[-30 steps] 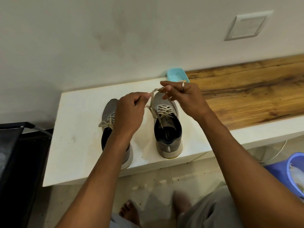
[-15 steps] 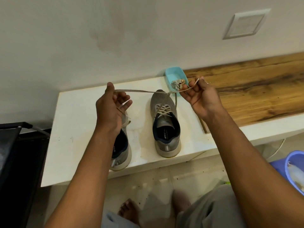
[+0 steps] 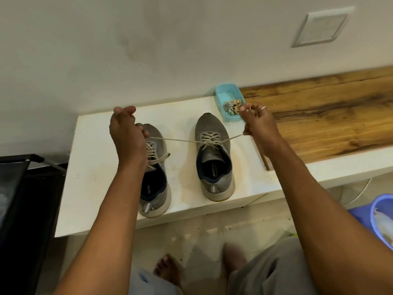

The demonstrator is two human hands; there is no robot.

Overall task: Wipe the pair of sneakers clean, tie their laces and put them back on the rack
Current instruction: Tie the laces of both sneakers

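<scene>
Against a pale wall, the white counter (image 3: 102, 177) carries two grey mesh sneakers. The left hand (image 3: 125, 137) and the right hand (image 3: 258, 126) each pinch in their grip one end of the beige lace (image 3: 180, 140) of the right sneaker (image 3: 209, 126), stretched tight. The left sneaker (image 3: 157, 196) lies partly under the left wrist. A light-blue plastic tray (image 3: 226, 94) with a crumpled cloth (image 3: 231, 105) stands near the right hand.

Soft, even indoor light keeps the white worktop (image 3: 95, 188) bright, with only faint shadows beside the sneakers (image 3: 209, 126). The wide-angle lens bows the worktop's edges and the wall plate (image 3: 319, 26), while the black frame (image 3: 17, 199) at far left sinks into shade and the feet (image 3: 168, 271) below look slightly blurred.
</scene>
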